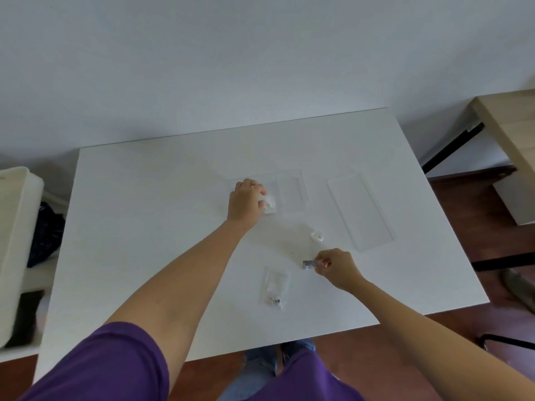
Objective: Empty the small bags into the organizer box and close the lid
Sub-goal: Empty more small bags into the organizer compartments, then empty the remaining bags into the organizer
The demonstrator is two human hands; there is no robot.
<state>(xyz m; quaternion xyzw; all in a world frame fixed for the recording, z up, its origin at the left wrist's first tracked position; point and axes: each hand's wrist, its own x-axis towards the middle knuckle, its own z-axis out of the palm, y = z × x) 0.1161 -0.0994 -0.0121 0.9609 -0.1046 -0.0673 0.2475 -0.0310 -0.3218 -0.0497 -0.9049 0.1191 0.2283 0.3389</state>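
Note:
A clear organizer box (291, 186) lies on the white table (144, 198), its clear lid (360, 211) resting flat to the right of it. My left hand (246, 202) is over the box's left part and pinches a small bag with white contents (269, 205). My right hand (337, 269) grips a small bag with grey contents (309, 264) nearer the front. Another clear bag (275, 287) with tiny dark and light pieces lies flat at the front. A small clear round item (317, 236) sits between the box and my right hand.
A white bin (14, 241) and a dark bag (46, 233) stand left of the table. A wooden desk (509, 125) with black legs is at the right. The wall runs behind the table's far edge.

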